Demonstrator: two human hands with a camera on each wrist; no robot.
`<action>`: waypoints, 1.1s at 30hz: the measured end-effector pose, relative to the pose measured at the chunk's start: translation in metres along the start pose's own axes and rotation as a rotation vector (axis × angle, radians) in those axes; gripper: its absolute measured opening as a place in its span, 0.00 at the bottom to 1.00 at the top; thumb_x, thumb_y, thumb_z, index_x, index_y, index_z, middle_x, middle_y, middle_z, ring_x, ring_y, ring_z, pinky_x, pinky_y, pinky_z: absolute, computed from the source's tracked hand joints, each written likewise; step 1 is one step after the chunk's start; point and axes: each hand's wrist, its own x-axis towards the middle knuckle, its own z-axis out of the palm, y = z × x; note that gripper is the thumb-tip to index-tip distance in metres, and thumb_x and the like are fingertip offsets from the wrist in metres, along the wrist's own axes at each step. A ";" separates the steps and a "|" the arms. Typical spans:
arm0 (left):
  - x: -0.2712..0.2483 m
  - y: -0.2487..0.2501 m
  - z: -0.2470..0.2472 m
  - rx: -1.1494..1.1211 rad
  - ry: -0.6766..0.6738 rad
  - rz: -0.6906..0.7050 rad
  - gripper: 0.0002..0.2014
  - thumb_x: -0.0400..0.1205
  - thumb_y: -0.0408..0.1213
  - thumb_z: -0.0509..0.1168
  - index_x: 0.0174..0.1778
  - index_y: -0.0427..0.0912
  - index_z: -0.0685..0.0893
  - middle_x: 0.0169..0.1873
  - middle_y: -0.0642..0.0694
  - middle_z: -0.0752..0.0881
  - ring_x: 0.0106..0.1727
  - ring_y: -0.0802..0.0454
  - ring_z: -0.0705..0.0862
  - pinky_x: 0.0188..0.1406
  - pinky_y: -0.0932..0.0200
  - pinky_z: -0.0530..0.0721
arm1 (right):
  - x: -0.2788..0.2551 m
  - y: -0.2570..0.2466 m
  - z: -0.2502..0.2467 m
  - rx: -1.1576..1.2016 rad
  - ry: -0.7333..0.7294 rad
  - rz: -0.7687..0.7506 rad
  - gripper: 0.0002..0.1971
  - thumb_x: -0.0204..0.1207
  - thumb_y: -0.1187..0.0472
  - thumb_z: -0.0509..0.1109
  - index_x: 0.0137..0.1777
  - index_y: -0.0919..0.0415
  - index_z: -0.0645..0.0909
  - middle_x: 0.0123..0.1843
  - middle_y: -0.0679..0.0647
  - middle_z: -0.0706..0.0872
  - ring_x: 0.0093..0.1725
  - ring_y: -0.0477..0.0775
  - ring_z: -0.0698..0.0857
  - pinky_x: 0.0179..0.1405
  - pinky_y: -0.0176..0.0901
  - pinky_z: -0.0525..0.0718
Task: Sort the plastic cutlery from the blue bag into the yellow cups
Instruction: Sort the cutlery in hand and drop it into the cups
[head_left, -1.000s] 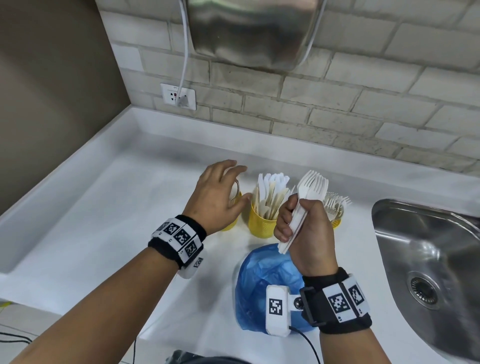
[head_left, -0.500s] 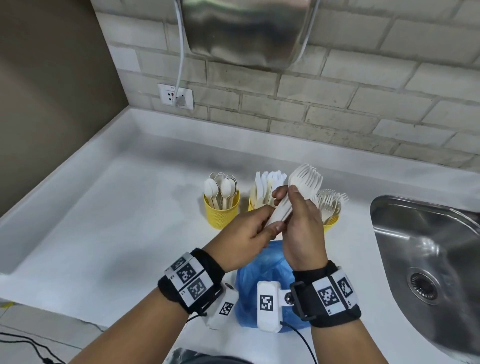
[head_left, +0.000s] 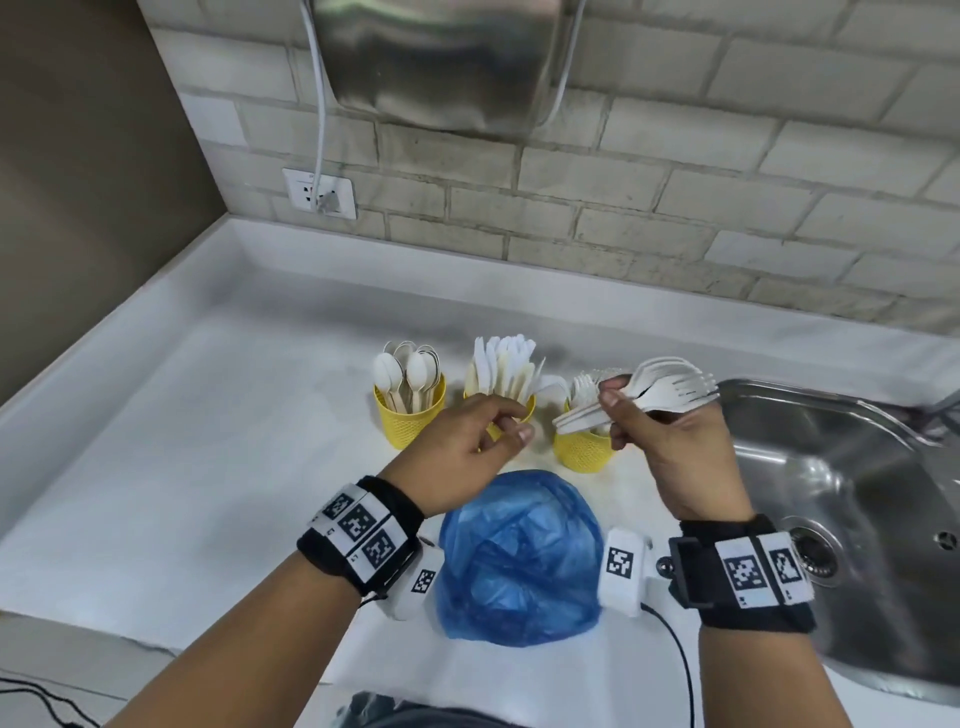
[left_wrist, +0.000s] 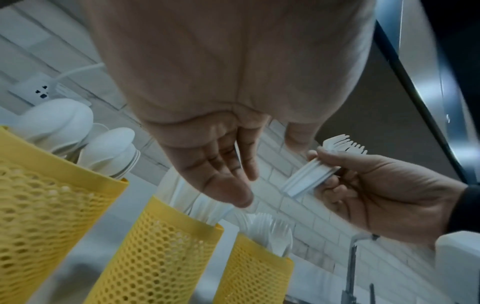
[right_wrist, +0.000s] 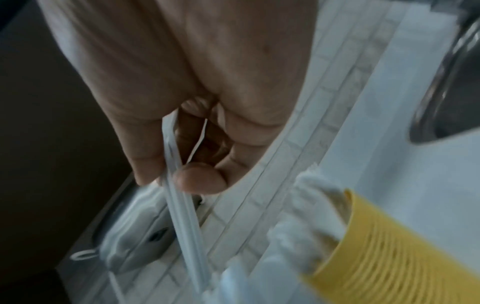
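Note:
Three yellow mesh cups stand in a row on the white counter: the spoon cup (head_left: 410, 418) at left, the knife cup (head_left: 524, 410) in the middle, the fork cup (head_left: 582, 452) at right. My right hand (head_left: 618, 410) grips a bundle of white forks (head_left: 670, 387) held level just above the fork cup, tines pointing right. My left hand (head_left: 506, 428) hovers in front of the knife cup with loosely bent fingers (left_wrist: 233, 181) and nothing in them. The crumpled blue bag (head_left: 519, 561) lies on the counter between my wrists. The right wrist view shows the fork handles (right_wrist: 182, 205) pinched by thumb and fingers.
A steel sink (head_left: 841, 493) is sunk into the counter (head_left: 208, 467) right of the cups. A brick wall (head_left: 675, 218) with a socket (head_left: 319, 193) and a metal dryer (head_left: 441, 57) rises behind. A brown wall closes the left side.
My left hand went from the spoon cup to the fork bundle, then let go and drew left to the knife cup. My right hand tipped the forks level and moved right over the fork cup.

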 end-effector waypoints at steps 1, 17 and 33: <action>0.004 -0.004 0.002 0.049 0.028 0.000 0.16 0.88 0.49 0.64 0.69 0.50 0.83 0.55 0.57 0.84 0.47 0.62 0.83 0.54 0.68 0.80 | 0.003 0.002 -0.009 -0.056 0.041 -0.008 0.05 0.76 0.66 0.80 0.43 0.54 0.92 0.39 0.71 0.88 0.31 0.61 0.81 0.36 0.51 0.82; 0.030 -0.025 0.040 0.497 0.104 -0.036 0.11 0.86 0.32 0.64 0.58 0.41 0.91 0.50 0.40 0.92 0.54 0.40 0.85 0.52 0.47 0.85 | 0.021 0.058 -0.023 -0.732 0.150 -0.112 0.10 0.72 0.62 0.84 0.39 0.63 0.84 0.38 0.57 0.86 0.37 0.59 0.83 0.35 0.35 0.67; 0.028 -0.029 0.045 0.453 0.162 -0.026 0.10 0.85 0.33 0.67 0.57 0.44 0.93 0.46 0.42 0.92 0.50 0.41 0.85 0.50 0.52 0.83 | 0.007 0.078 -0.031 -0.717 0.138 0.020 0.16 0.69 0.59 0.82 0.53 0.59 0.82 0.54 0.56 0.80 0.45 0.43 0.77 0.50 0.24 0.77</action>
